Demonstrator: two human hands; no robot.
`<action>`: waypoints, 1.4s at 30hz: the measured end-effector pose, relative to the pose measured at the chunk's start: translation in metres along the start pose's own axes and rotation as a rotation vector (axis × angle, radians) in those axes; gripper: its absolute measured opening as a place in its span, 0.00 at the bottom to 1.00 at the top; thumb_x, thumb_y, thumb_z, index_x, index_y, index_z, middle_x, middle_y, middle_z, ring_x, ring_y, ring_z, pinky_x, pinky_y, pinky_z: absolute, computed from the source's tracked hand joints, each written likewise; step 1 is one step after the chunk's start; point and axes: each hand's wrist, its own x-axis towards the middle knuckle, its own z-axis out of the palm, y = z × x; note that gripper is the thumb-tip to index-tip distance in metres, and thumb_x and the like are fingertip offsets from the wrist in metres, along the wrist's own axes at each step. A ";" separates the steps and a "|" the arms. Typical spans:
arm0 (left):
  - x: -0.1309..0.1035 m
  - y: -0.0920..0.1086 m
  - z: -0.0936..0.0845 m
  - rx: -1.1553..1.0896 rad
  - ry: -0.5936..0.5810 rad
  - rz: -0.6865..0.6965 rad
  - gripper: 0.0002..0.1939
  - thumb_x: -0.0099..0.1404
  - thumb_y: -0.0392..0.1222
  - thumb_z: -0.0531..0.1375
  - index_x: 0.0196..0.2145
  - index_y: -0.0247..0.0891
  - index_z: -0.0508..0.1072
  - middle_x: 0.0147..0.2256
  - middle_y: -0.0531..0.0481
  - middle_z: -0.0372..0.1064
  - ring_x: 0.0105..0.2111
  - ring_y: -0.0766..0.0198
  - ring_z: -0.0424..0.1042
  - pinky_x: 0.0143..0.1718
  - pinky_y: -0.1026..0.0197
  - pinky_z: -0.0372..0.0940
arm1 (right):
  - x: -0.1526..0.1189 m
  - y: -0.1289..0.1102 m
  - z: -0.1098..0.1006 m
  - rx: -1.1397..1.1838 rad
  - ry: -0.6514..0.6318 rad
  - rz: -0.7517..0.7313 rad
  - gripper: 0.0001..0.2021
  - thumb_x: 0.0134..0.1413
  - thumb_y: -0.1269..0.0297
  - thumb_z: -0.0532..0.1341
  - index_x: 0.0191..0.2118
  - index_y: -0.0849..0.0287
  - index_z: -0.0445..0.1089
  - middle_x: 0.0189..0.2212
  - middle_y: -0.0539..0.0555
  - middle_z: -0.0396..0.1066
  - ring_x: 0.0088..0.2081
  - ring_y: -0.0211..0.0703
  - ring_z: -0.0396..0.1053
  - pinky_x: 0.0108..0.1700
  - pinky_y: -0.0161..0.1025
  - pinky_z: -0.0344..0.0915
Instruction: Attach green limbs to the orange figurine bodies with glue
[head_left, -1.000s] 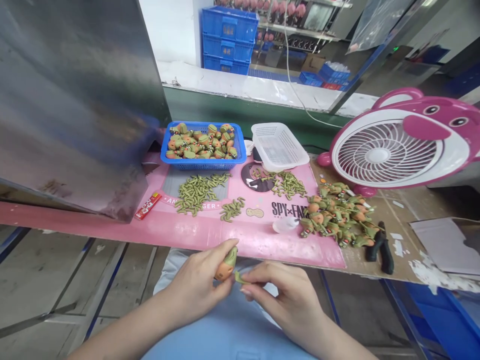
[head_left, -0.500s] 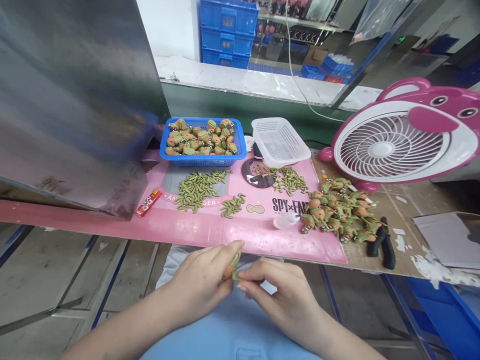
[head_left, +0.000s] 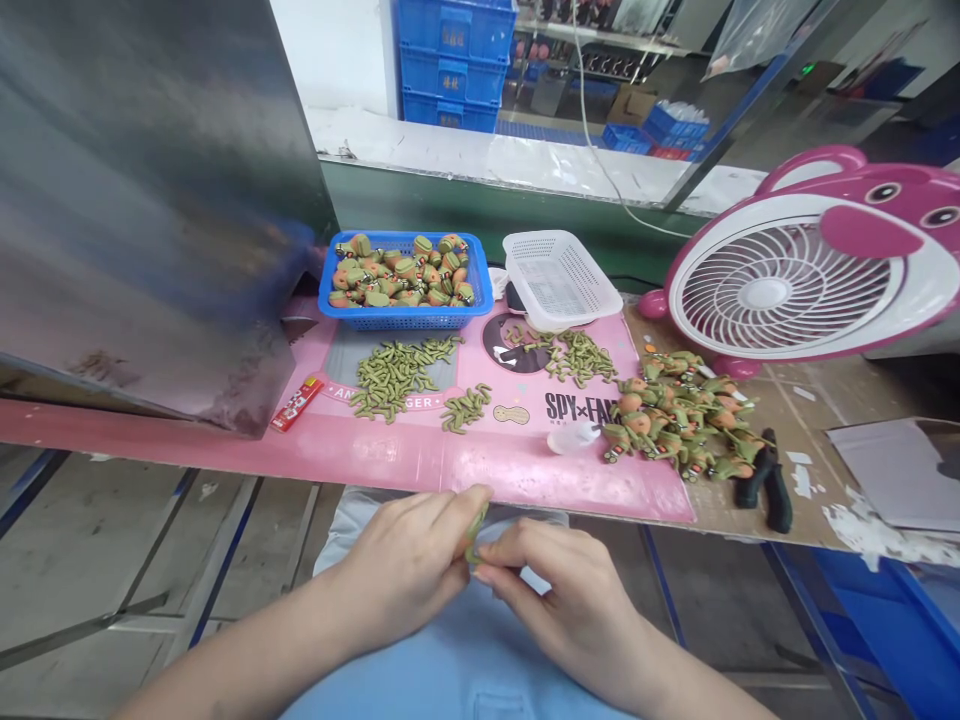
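Observation:
My left hand [head_left: 412, 550] is closed around a small green figurine [head_left: 478, 520], mostly hidden by the fingers, just in front of the table edge. With thumb and forefinger, my right hand [head_left: 562, 585] pinches a small green piece [head_left: 472, 555] against the figurine's lower side. Whether that piece is joined to it, I cannot tell. Beyond my hands, loose curved green pieces lie in a large pile [head_left: 394, 380], a small pile [head_left: 466, 408] and another pile [head_left: 577, 357] on the pink mat [head_left: 360, 455]. Green-and-orange figurines with thin limbs form a heap [head_left: 675, 420] at the right.
A blue basket [head_left: 405, 320] holds limbless figurine bodies; beside it stands a white basket [head_left: 559, 275]. A small clear bottle [head_left: 572, 437], black-handled pliers [head_left: 776, 497], a red packet [head_left: 297, 403] and a pink fan [head_left: 780, 280] are on the table. A metal cabinet [head_left: 142, 200] bounds the left.
My left hand has turned the figurine slightly, so less of its orange part shows. The right fingers keep pinching at nearly the same place. The piles look unchanged.

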 end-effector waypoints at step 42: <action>-0.004 -0.011 0.024 -1.366 0.046 -0.562 0.15 0.50 0.46 0.65 0.35 0.41 0.69 0.31 0.53 0.69 0.32 0.64 0.66 0.34 0.64 0.59 | -0.026 0.114 0.020 0.038 0.892 0.623 0.22 0.43 0.54 0.61 0.41 0.58 0.54 0.38 0.56 0.58 0.36 0.42 0.61 0.37 0.41 0.62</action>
